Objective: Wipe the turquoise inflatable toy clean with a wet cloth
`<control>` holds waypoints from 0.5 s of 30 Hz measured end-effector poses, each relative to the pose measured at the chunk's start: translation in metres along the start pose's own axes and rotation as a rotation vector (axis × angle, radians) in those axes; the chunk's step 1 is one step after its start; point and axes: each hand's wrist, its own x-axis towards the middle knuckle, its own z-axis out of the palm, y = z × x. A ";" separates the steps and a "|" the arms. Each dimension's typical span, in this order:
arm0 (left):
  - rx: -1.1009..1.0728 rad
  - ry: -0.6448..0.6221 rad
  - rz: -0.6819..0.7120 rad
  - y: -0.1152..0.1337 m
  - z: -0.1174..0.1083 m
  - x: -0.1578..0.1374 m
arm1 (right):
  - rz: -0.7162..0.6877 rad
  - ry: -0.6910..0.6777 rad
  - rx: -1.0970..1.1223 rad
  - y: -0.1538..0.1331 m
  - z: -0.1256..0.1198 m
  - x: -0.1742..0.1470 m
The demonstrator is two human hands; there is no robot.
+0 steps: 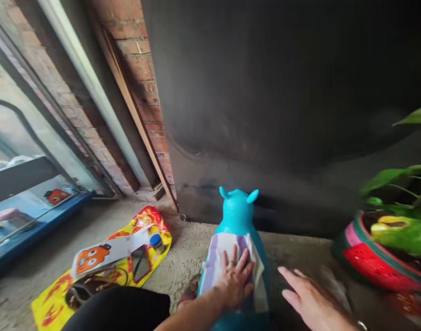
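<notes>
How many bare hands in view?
2: left hand on the white-and-purple striped cloth atop the turquoise animal-shaped toy; right hand apart, to the toy's right.

the floor is rough grey concrete. on it a crinkled yellow-and-red plastic sheet lies spread out, a turquoise, glossy, two-eared animal toy stands before the dark panel, and a round watermelon-painted pot sits at the right.

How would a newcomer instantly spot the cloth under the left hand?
Find the black panel, then the turquoise eared figure in front of it. The cloth lies on that figure, under the left hand. White and purple stripes set it apart from the plain turquoise around it.
</notes>
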 end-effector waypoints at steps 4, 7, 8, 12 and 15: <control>0.102 -0.163 0.146 -0.013 0.018 -0.037 | 0.012 -0.148 -0.036 -0.020 -0.020 -0.006; 0.122 -0.145 0.219 -0.017 0.016 -0.026 | -0.015 -0.136 0.026 -0.027 -0.025 -0.011; 0.128 -0.121 0.226 -0.016 0.011 -0.013 | -0.021 -0.127 0.049 -0.028 -0.025 -0.011; 0.186 -0.014 0.177 -0.006 -0.011 0.059 | 0.012 -0.090 0.072 -0.022 -0.024 -0.008; 0.210 0.031 0.165 0.005 -0.017 0.084 | 0.048 -0.077 0.081 -0.015 -0.024 -0.005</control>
